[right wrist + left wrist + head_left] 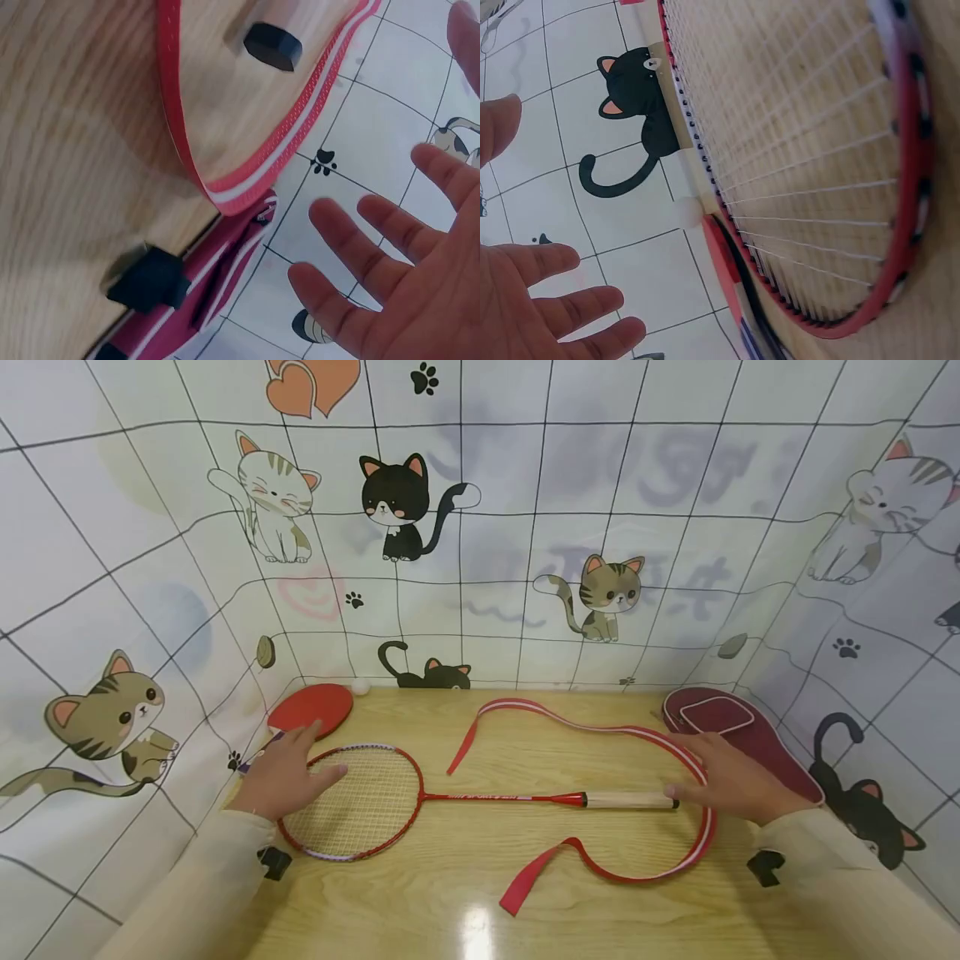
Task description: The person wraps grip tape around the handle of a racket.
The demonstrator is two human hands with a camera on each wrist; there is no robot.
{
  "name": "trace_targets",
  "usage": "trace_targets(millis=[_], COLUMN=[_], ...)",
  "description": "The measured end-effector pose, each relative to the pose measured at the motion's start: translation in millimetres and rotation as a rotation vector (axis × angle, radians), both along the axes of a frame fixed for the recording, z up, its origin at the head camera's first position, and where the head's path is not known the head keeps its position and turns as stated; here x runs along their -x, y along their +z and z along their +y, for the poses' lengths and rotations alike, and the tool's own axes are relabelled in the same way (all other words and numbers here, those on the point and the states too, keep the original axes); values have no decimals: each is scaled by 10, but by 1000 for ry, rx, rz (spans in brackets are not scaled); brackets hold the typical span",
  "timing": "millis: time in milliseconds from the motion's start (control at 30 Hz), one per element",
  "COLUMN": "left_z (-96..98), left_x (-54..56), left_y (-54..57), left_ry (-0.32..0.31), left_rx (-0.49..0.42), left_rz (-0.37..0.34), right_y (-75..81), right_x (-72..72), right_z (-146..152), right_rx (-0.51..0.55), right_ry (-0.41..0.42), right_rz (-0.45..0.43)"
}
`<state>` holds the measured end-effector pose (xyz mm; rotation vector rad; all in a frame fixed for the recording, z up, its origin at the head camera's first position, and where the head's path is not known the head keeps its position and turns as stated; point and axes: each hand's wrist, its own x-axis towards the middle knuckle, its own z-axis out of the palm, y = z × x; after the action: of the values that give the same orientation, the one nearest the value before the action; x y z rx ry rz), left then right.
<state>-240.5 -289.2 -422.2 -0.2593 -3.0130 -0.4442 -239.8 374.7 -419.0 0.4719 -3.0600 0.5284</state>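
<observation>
A badminton racket (491, 797) with a red frame lies across the wooden table, its head to the left and its pale handle to the right. My left hand (283, 777) hovers over the left rim of the racket head, fingers spread and nothing in them. Around the handle end curves a red strap (600, 875) with a white stripe. Over the strap's right bend is my right hand (738, 781), near the handle's end cap (274, 46); its fingers (337, 225) are extended and hold nothing. Both palms show in the wrist views.
A red table tennis paddle (318, 703) lies at the back left, beside a small white ball (361, 686). At the back right sits a maroon paddle case (776, 752), partly behind my right hand. Cat-printed white walls (495, 477) enclose the table (420, 902) at the back and sides.
</observation>
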Motion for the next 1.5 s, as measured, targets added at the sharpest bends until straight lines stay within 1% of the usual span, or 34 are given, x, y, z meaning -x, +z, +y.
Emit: trace_targets(millis=[133, 200, 433, 600, 767, 867, 1000, 1133, 1233, 1367, 1500], left_z=[-42, -63, -162, -181, -210, -234, -258, -269, -281, -304, -327], left_x=[-21, -30, -61, -96, -120, -122, -129, -137, -134, -124, -114], left_y=[-65, -95, -187, -213, -243, -282, -323, -336, -348, -368, -393], left_ry=[24, 34, 42, 54, 58, 61, 65, 88, 108, 132, 146], left_rx=[-53, -70, -93, -113, -114, -98, -98, -115, -122, -143, -185], left_rz=[-51, -70, -86, -145, -205, -234, -259, -278, -288, -306, -318], right_y=[-42, -65, -177, -207, -221, -250, -340, -438, -482, -506, -500], right_x=[-1, 2, 23, -8, -23, -20, 28, 79, 89, 86, 72], right_z=[-27, -43, -90, -140, -173, -174, -154, -144, -148, -164, -189], right_rx=[34, 21, 32, 44, 40, 39, 42, 42, 30, 36, 54], right_ry=[75, 95, 66, 102, 130, 117, 106, 115, 109, 79, 66], right_rz=[14, 14, -67, -101, -90, -117, -159, -155, -136, -130, -137])
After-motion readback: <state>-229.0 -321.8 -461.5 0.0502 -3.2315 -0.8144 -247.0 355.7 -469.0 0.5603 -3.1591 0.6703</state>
